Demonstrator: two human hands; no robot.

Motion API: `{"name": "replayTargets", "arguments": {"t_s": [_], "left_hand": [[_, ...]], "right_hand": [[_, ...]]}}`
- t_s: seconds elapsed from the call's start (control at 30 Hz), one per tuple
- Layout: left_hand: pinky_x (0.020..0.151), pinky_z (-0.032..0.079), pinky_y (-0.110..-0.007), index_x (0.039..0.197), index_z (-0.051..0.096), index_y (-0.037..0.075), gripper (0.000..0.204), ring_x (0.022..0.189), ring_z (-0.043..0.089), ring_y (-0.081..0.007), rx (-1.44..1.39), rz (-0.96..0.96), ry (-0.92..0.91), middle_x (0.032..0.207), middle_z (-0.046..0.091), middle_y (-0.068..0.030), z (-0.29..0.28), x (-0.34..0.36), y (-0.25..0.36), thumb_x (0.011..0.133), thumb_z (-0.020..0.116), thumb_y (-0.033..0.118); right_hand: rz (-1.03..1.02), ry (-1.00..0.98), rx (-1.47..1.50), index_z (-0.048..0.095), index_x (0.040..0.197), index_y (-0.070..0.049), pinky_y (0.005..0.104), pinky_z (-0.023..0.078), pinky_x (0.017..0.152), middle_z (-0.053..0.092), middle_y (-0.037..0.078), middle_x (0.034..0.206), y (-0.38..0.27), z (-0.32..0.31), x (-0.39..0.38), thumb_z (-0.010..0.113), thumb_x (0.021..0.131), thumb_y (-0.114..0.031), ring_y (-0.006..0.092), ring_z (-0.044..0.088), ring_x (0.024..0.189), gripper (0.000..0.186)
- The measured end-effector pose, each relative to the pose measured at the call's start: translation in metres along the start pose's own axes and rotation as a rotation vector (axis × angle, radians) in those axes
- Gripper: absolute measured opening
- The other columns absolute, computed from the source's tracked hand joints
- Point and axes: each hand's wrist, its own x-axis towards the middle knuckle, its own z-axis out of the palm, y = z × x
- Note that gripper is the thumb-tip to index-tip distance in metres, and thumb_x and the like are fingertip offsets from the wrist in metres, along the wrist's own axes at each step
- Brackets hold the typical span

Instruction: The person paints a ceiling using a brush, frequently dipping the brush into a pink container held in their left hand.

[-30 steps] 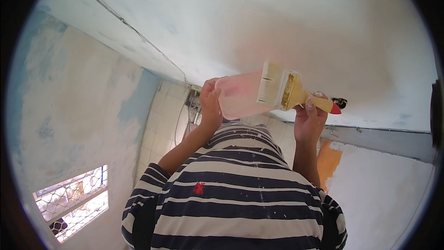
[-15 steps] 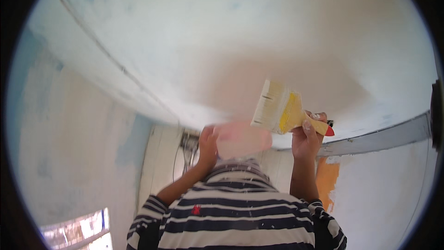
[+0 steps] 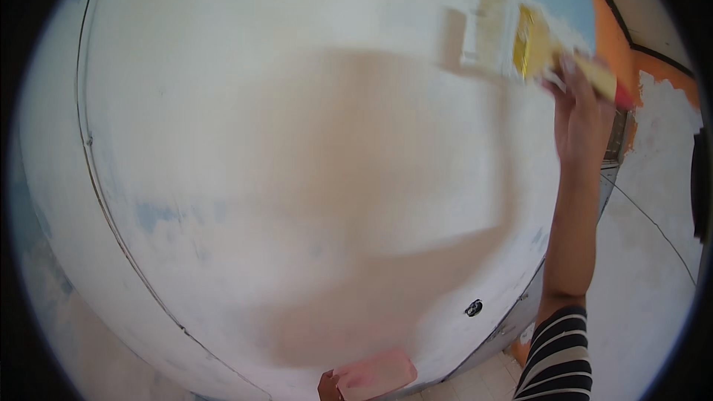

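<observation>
My right hand [image 3: 579, 104], raised at the upper right, is closed round the handle of a wide flat paintbrush [image 3: 526, 41]. The brush has a pale wooden handle with a red end, a yellow band and whitish bristles pointing left. Its shadow falls just left of the bristles on the wall [image 3: 297, 126]; whether they touch it I cannot tell. The wall is mostly whitish, with light blue patches. At the lower edge my left hand [image 3: 329, 386], partly cut off, grips a shallow pink container [image 3: 407, 360] whose inside is smeared with pale paint.
A cable [image 3: 111, 223] runs down the wall on the left. Low on the right, a small dark round hole [image 3: 474, 307] opens in the wall. An orange strip [image 3: 613, 15] and a whitish adjoining wall [image 3: 653, 200] lie beyond my right arm, with pale floor tiles [image 3: 475, 385] at the bottom.
The view has tipped up towards the wall. My right hand has carried the brush from before my chest up to the upper right. The pink container now sits at the lower edge.
</observation>
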Motion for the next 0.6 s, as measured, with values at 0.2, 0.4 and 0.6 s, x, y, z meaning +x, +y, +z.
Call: {"name": "replayTargets", "arguments": {"t_s": [0.2,0.4,0.6], "left_hand": [[0.090,0.047,-0.041,0.109,0.062,-0.002,0.043,0.106,0.057,-0.0283,0.256,0.054,-0.022,0.112,0.061,-0.0161,-0.002,-0.005,0.059,0.100,0.038,0.033],[0.094,0.044,-0.043,0.110,0.061,-0.003,0.041,0.106,0.056,-0.0316,0.242,0.029,0.108,0.112,0.060,-0.0187,0.001,-0.008,0.074,0.099,0.039,0.030],[0.093,0.045,-0.039,0.112,0.059,-0.001,0.029,0.105,0.056,-0.0261,-0.042,-0.152,0.195,0.112,0.060,-0.0153,-0.019,-0.011,0.036,0.096,0.045,0.018]], "right_hand": [[-0.455,-0.124,-0.376,0.064,0.104,0.001,0.0320,0.054,0.083,0.069,0.013,0.100,-0.024,0.077,0.086,0.072,0.086,-0.009,0.0222,0.068,0.094,0.022],[-0.760,-0.453,-0.525,0.062,0.093,-0.001,0.0295,0.048,0.071,0.064,0.006,0.085,-0.010,0.126,0.085,0.062,0.089,-0.005,0.0137,0.060,0.079,0.006],[-0.929,-0.676,-0.821,0.067,0.105,-0.011,0.0337,0.053,0.086,0.067,0.008,0.111,0.028,0.129,0.023,0.072,0.072,-0.002,0.0283,0.064,0.099,0.035]]}}
